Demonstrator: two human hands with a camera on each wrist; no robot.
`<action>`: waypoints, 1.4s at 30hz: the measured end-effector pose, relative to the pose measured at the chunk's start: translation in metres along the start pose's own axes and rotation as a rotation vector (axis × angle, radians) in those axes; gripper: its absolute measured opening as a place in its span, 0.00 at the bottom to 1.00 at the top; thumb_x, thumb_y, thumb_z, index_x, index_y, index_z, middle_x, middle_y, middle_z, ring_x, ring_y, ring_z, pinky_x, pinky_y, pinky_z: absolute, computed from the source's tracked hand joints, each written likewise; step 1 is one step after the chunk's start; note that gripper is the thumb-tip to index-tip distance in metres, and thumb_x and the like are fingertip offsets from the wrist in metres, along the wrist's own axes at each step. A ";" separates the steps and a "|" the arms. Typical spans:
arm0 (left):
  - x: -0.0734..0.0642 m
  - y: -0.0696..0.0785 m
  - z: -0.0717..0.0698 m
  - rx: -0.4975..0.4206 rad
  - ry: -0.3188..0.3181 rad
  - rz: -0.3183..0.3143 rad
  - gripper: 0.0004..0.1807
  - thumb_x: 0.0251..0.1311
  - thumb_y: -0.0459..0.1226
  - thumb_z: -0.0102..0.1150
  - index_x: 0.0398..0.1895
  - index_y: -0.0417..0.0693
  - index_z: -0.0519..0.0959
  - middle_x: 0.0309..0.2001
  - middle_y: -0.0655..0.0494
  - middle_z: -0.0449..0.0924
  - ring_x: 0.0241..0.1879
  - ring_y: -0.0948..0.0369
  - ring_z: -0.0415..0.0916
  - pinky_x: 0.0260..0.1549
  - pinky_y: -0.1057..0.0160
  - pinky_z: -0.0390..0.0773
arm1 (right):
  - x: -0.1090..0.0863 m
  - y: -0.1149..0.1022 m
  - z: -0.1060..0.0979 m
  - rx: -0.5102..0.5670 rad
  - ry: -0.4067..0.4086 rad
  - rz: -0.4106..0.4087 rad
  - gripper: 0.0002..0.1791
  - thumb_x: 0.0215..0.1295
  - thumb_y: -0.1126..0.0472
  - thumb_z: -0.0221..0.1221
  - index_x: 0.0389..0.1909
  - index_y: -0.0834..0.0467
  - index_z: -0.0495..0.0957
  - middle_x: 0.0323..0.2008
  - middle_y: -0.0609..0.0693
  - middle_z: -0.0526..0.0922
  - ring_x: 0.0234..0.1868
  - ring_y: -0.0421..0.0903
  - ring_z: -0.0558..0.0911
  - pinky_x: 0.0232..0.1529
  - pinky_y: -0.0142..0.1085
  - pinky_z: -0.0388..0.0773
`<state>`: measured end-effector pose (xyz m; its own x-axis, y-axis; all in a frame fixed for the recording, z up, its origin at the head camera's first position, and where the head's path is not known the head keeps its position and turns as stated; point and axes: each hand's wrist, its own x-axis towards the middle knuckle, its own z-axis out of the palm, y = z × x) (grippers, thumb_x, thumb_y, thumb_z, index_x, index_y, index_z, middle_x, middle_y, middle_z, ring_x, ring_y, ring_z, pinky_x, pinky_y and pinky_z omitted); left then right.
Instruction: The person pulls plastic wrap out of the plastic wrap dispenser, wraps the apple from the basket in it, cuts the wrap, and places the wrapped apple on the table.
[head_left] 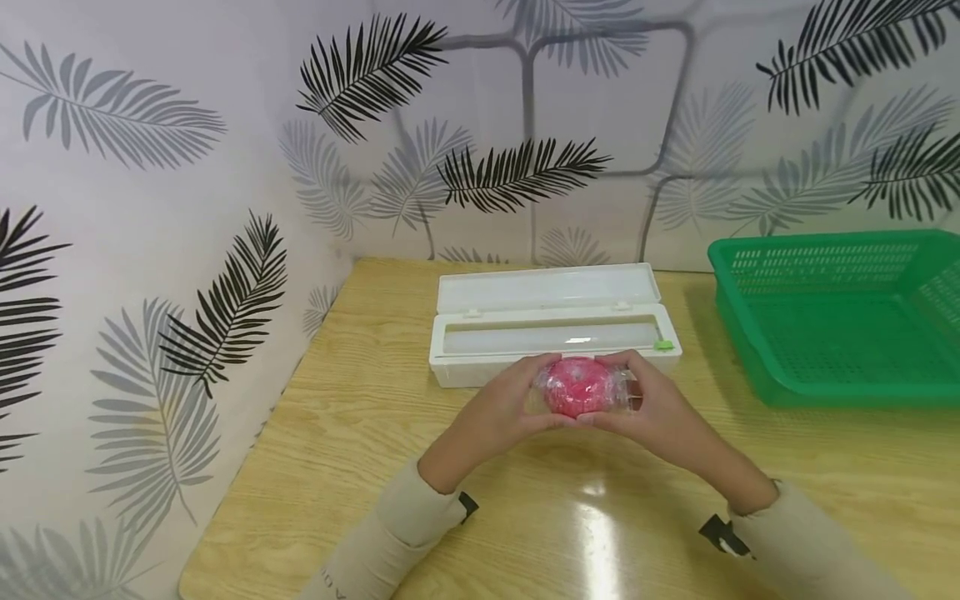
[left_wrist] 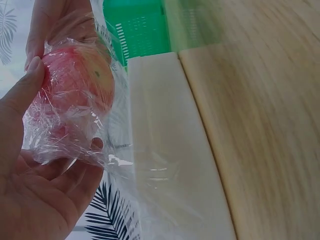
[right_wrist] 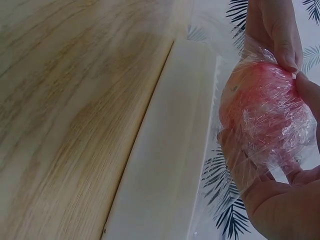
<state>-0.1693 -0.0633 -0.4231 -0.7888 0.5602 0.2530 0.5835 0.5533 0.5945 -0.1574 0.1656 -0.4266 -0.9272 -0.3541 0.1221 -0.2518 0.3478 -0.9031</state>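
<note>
Both hands hold a reddish-pink apple [head_left: 577, 387] wrapped in crinkled cling film [left_wrist: 55, 140]. My left hand [head_left: 491, 412] grips it from the left, and my right hand [head_left: 660, 408] grips it from the right. The thumbs meet at its near side, while the other fingers curl round the sides. In the left wrist view a yellowish patch with a dark spot shows on the fruit. Loose film spreads round the apple in both wrist views. Just beyond the hands lies a white cling film dispenser [head_left: 468, 372] with its lid [head_left: 547, 287] raised and a film roll [head_left: 517, 340] inside.
A green plastic basket [head_left: 795, 390] stands at the right on the wooden table [head_left: 337, 425]. A small green slider [head_left: 663, 344] sits at the dispenser's right end. Leaf-patterned wall covering [head_left: 480, 92] rises behind and to the left of the table.
</note>
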 end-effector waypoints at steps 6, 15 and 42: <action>0.002 -0.006 0.005 -0.022 -0.025 -0.012 0.42 0.45 0.55 0.66 0.63 0.50 0.64 0.58 0.60 0.70 0.59 0.65 0.65 0.56 0.65 0.67 | 0.000 0.006 0.004 -0.011 -0.024 0.050 0.39 0.45 0.47 0.71 0.57 0.53 0.64 0.52 0.52 0.72 0.44 0.50 0.79 0.37 0.35 0.80; 0.006 -0.016 0.011 -0.033 -0.080 -0.033 0.44 0.43 0.58 0.65 0.65 0.55 0.63 0.60 0.64 0.68 0.60 0.66 0.63 0.58 0.66 0.65 | 0.001 0.016 0.007 -0.079 -0.035 0.043 0.44 0.45 0.43 0.70 0.61 0.51 0.61 0.53 0.51 0.71 0.48 0.49 0.77 0.41 0.38 0.79; 0.011 -0.015 0.035 0.375 -0.039 -0.017 0.38 0.44 0.49 0.70 0.58 0.46 0.66 0.54 0.54 0.73 0.55 0.60 0.68 0.54 0.66 0.69 | 0.013 0.035 0.017 -0.298 -0.027 -0.048 0.44 0.42 0.54 0.74 0.61 0.53 0.63 0.56 0.50 0.72 0.57 0.49 0.72 0.53 0.47 0.72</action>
<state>-0.1798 -0.0438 -0.4558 -0.7951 0.5683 0.2117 0.6065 0.7459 0.2752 -0.1732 0.1585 -0.4637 -0.9054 -0.3983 0.1469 -0.3693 0.5683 -0.7353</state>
